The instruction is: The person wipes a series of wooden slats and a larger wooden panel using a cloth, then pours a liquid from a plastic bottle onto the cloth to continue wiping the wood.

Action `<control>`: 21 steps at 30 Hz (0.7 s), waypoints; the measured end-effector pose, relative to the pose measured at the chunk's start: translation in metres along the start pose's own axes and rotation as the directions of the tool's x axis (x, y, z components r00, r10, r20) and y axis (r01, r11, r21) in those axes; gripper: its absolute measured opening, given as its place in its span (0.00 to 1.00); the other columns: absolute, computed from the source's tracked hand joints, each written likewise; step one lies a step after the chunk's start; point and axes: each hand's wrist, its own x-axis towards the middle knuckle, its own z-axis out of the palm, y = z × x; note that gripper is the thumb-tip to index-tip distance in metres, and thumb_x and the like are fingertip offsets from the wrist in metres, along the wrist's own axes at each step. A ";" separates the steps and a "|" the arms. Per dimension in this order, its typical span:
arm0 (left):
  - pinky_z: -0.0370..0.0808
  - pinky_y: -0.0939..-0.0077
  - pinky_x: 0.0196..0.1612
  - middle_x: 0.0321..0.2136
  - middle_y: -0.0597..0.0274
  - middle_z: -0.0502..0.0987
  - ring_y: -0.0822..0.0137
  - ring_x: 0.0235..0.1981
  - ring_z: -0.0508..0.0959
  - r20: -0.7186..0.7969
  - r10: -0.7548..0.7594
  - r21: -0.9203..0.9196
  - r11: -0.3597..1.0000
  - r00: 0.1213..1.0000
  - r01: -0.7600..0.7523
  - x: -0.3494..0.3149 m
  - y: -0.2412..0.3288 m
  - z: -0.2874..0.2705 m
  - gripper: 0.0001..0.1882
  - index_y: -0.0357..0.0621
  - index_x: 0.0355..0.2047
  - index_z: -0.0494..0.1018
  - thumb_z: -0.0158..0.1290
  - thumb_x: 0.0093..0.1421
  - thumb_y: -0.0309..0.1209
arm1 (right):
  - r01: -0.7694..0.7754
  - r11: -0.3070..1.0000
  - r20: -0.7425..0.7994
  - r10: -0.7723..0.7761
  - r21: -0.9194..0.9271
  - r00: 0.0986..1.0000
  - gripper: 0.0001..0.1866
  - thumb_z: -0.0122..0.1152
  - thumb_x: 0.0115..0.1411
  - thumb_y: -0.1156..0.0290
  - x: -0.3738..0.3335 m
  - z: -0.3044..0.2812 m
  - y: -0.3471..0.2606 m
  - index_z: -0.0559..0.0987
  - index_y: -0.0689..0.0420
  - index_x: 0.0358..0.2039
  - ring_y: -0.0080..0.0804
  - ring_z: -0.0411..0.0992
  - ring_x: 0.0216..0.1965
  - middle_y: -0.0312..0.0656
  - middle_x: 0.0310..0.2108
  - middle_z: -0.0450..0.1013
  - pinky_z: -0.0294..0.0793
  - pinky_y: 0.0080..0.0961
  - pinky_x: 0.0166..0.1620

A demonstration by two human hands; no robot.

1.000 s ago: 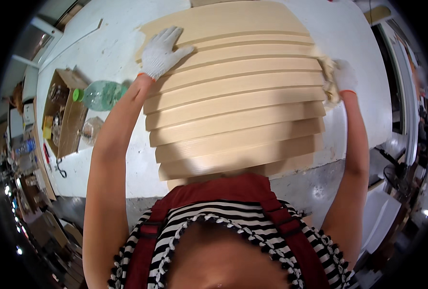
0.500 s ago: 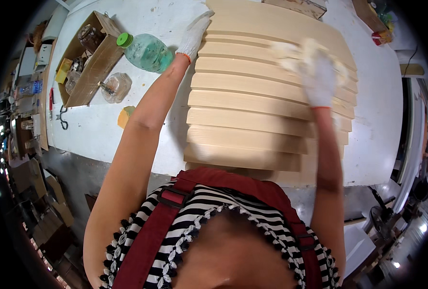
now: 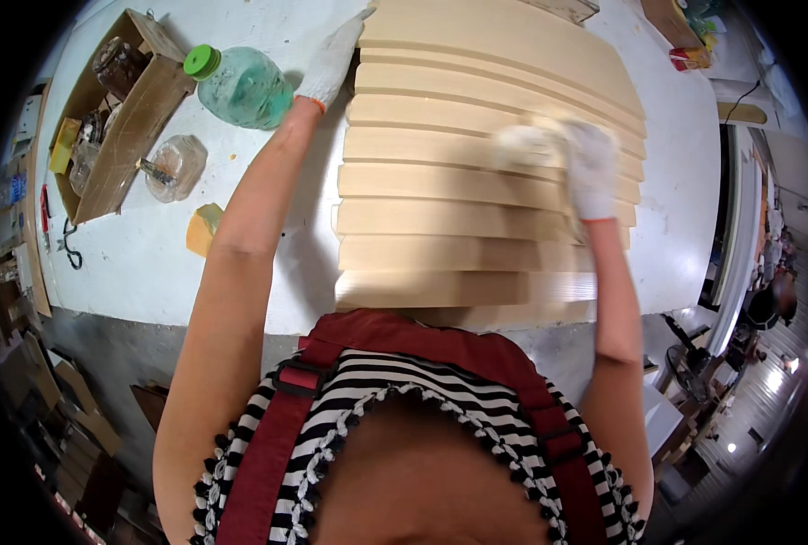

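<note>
Slats (image 3: pixel 440 143) run 9-to-3 o'clock beneath right hand (image 3: pixel 592 168) (nearer), mostly toward its 9, fingers bunched around pale cloth (image 3: pixel 526 147); left hand (image 3: pixel 329 62) at their 10-o'clock edge, fingers straight, together.

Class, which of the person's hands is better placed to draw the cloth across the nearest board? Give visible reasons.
Probably the right hand: it is blurred, but holds the pale cloth over the overlapping boards. The left hand is at their left edge, with no cloth visible in it.
</note>
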 end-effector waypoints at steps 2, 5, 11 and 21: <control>0.63 0.77 0.59 0.58 0.59 0.67 0.70 0.56 0.67 -0.044 -0.031 -0.165 0.986 0.999 0.023 -0.012 0.004 0.011 0.28 0.47 0.66 0.57 0.41 0.67 0.42 | -0.398 0.913 -0.028 0.402 0.092 0.915 0.17 0.53 0.63 0.63 -0.026 -0.025 0.062 0.78 0.59 0.46 0.46 0.69 0.51 0.49 0.48 0.73 0.66 0.33 0.55; 0.60 0.76 0.62 0.60 0.50 0.63 0.63 0.59 0.66 -0.045 -0.163 -0.052 0.986 0.986 0.161 -0.021 0.003 0.026 0.37 0.37 0.66 0.52 0.50 0.62 0.40 | -0.611 0.790 -0.052 0.609 -0.053 0.791 0.21 0.55 0.61 0.58 -0.053 -0.053 0.142 0.78 0.60 0.47 0.46 0.69 0.51 0.50 0.49 0.73 0.68 0.34 0.54; 0.63 0.72 0.62 0.61 0.44 0.61 0.60 0.58 0.68 0.195 0.062 0.137 0.986 0.979 -0.090 -0.068 0.035 0.014 0.47 0.30 0.65 0.49 0.62 0.52 0.33 | -0.433 0.720 -0.099 0.457 -0.541 0.884 0.21 0.55 0.59 0.53 -0.044 -0.036 0.112 0.79 0.52 0.48 0.49 0.70 0.49 0.48 0.48 0.73 0.69 0.39 0.52; 0.73 0.70 0.51 0.47 0.46 0.76 0.57 0.46 0.78 -0.102 0.028 0.536 0.843 0.994 0.031 -0.075 0.029 0.024 0.51 0.37 0.64 0.55 0.66 0.46 0.46 | -0.510 0.771 -0.171 0.483 -0.381 0.859 0.22 0.55 0.59 0.53 -0.057 -0.034 0.135 0.79 0.51 0.49 0.49 0.69 0.51 0.49 0.51 0.71 0.68 0.40 0.53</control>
